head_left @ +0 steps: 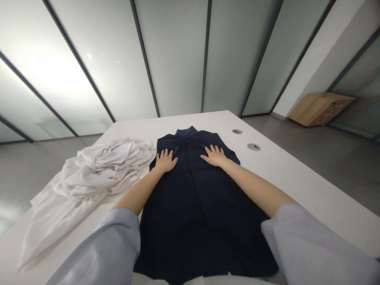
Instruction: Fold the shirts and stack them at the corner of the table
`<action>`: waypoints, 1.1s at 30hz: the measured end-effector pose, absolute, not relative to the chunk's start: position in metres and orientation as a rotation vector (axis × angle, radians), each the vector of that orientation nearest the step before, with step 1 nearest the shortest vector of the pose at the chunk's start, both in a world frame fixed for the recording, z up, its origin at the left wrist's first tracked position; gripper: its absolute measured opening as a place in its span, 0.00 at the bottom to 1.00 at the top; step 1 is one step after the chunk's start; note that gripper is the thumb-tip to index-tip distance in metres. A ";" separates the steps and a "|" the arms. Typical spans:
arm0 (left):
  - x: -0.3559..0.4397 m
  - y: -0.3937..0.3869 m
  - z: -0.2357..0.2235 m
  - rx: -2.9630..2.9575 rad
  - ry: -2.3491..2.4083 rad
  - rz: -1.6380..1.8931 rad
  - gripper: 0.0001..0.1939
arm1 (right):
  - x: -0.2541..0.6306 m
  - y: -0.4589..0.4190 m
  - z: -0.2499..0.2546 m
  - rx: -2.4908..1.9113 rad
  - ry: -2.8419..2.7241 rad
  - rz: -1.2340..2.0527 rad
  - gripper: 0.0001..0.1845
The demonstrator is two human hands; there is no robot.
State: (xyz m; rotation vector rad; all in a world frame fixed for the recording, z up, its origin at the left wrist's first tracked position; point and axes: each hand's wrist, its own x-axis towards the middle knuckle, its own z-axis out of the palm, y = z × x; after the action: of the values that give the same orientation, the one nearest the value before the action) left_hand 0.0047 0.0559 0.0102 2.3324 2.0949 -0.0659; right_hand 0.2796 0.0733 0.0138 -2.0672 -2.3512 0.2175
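Note:
A dark navy buttoned garment (pixel 190 198) lies flat on the white table, its collar at the far end and its lower edge close to my body. No sleeves show on it. My left hand (pixel 166 161) rests palm down on its upper left chest, fingers spread. On the upper right chest lies my right hand (pixel 214 156), also flat with fingers apart. Neither hand grips the cloth. Small buttons run down the front between the two hands. A crumpled heap of white cloth (pixel 101 170) sits to the left of the garment, beside my left forearm.
The white table (pixel 297 190) has two round grommets, a nearer one (pixel 254 147) and a farther one (pixel 237 131), near its right edge. Frosted glass panels (pixel 175 59) stand behind it. A wooden cabinet (pixel 320 109) is on the floor at the back right.

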 end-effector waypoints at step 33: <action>-0.019 0.068 0.028 2.400 2.115 0.272 0.26 | 0.307 0.091 0.021 -1.757 -2.447 0.050 0.27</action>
State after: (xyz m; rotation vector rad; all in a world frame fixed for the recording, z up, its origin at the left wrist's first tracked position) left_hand -0.0189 0.0684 0.0279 2.4001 2.1155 0.2719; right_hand 0.3073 0.0910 0.0209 -1.7571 -2.4473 0.0501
